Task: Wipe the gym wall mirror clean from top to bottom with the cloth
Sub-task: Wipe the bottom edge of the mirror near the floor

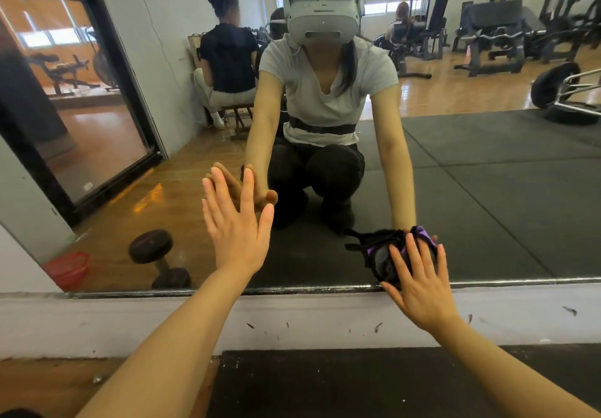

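Observation:
The gym wall mirror fills most of the view, and its bottom edge runs just above a white wall strip. My left hand lies flat against the glass with straight, spread fingers, left of centre. My right hand presses a crumpled black and purple cloth against the mirror's lower edge, with its fingers spread over the cloth. In the reflection I crouch facing the glass.
A white wall strip with dark scuff marks sits under the mirror. A black floor mat lies below it, with wood floor to the left. The mirror reflects a dumbbell, a red basin, seated people and gym machines.

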